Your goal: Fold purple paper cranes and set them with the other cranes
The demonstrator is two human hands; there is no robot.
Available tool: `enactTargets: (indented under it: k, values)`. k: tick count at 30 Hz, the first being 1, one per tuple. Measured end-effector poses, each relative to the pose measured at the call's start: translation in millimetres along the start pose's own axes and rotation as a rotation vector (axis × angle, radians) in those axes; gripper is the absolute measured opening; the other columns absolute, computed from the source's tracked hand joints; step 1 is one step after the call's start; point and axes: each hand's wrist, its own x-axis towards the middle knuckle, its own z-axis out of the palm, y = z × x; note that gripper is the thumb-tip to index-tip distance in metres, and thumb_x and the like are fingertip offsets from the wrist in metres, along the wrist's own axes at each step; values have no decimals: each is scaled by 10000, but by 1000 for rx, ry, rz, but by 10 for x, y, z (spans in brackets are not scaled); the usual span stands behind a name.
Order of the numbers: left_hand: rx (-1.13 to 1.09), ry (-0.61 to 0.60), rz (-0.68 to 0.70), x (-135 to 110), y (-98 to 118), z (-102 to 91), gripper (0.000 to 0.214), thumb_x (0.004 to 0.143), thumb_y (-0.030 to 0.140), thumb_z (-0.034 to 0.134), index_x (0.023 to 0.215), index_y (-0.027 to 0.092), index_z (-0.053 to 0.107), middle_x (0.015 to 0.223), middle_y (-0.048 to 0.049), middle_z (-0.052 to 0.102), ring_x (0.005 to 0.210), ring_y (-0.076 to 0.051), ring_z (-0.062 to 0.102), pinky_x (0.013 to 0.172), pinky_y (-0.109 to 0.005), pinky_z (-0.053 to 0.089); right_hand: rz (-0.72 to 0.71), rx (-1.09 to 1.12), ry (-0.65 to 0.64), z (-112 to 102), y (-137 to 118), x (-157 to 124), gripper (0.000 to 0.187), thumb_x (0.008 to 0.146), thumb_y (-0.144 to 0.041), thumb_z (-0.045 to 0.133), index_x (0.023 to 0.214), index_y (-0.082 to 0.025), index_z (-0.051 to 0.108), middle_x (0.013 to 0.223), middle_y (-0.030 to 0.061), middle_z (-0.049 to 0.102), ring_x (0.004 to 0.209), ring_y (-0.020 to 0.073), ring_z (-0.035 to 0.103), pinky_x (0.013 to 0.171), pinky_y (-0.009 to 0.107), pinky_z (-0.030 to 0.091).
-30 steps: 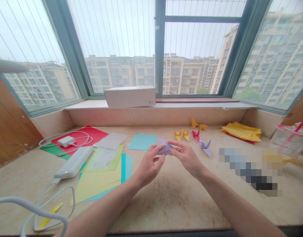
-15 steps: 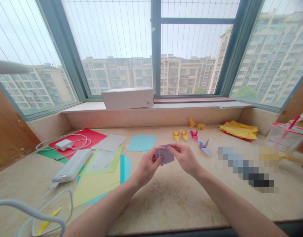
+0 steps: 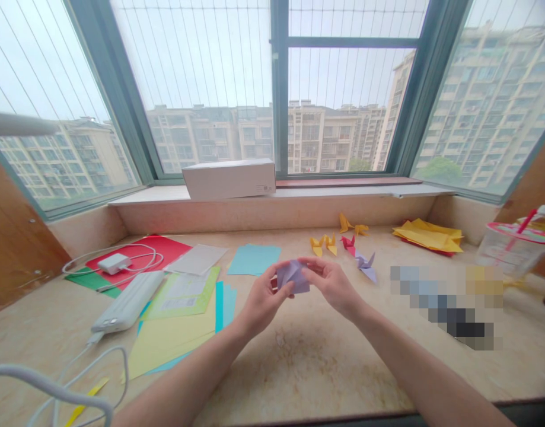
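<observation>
A small folded piece of purple origami paper (image 3: 294,277) is held up between both hands above the stone counter. My left hand (image 3: 265,296) pinches its left side, thumb in front and fingers behind. On its right side my right hand (image 3: 332,283) grips the edge between thumb and fingers. Just beyond the hands stand several folded paper cranes: a purple crane (image 3: 366,267), a red crane (image 3: 349,244) and yellow cranes (image 3: 331,244). The fingertips behind the paper are partly hidden.
To the left lie blue paper sheets (image 3: 254,260), pale yellow sheets (image 3: 174,341), a white power bank (image 3: 127,301) and a white charger (image 3: 114,263) with cables. A stack of yellow paper (image 3: 427,236) and a plastic cup (image 3: 507,252) are on the right. A white box (image 3: 230,179) rests on the sill.
The purple paper has turned in my fingers, so a creased, angled flap now faces me. Both hands stay in nearly the same place.
</observation>
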Motion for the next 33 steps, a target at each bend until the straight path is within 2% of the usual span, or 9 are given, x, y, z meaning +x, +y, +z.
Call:
enactTargets:
  k: [4,9,11,15,17,20,23,28,33]
  values:
    - [-129,1,-29,20,-5,-10,581,831,403,738,1313,156,529,1097,-127,685,928,-238,698,771,-376,588,24,-12,-81,-70,-16,9,433,809,-331,713,1210,-171,682,987,95,762,890,221,707,806,384,563]
    - [-200,3,-58,17,17,-8,536,874,442,686,1305,160,539,1049,-101,706,936,-227,705,818,-385,595,-8,-94,-116,-106,-7,16,402,857,-303,650,1240,-183,671,961,83,750,809,199,693,750,365,562]
    - [-206,36,-68,19,8,-6,505,890,463,656,1281,157,560,1016,-89,711,918,-225,707,817,-398,603,-97,-249,-92,-103,-1,7,328,871,-278,632,1183,-211,706,1028,91,737,890,221,685,798,396,556]
    - [-212,86,-84,19,-22,7,507,880,485,656,1252,150,576,998,-86,714,908,-230,706,800,-407,615,-411,-653,9,-81,-11,-38,242,866,-181,645,1061,-270,758,1329,109,589,1188,279,566,991,487,458]
    - [-219,104,-87,16,-28,15,533,863,494,672,1259,151,569,1023,-93,715,925,-239,706,792,-405,617,-515,-779,-19,-63,-34,-70,258,887,-143,625,1069,-272,754,1255,107,621,1146,271,580,974,479,451]
    - [-233,142,-89,13,-26,21,563,843,502,692,1261,147,565,1053,-105,716,948,-252,705,796,-405,615,-593,-876,-147,-34,-75,-109,219,918,-194,642,1110,-256,729,1057,74,697,1004,241,632,910,439,440]
    - [-239,150,-94,17,-23,20,583,834,507,698,1266,139,564,1011,-100,727,935,-253,707,810,-412,610,-635,-930,-210,-24,-100,-116,206,909,-280,690,1111,-252,718,1037,61,713,968,230,643,888,411,407]
    - [-210,146,-111,15,-9,37,577,857,502,672,1287,137,553,982,-87,717,901,-228,699,794,-398,612,-711,-1000,-221,-52,-115,-85,209,956,-119,579,1065,-229,720,984,52,733,897,210,641,837,370,392]
    - [-218,153,-98,2,32,50,538,880,518,631,1252,133,587,952,-69,706,888,-205,686,794,-374,611,-725,-934,-121,-47,-135,-95,158,968,-152,567,958,-184,721,898,68,733,839,215,638,815,365,406]
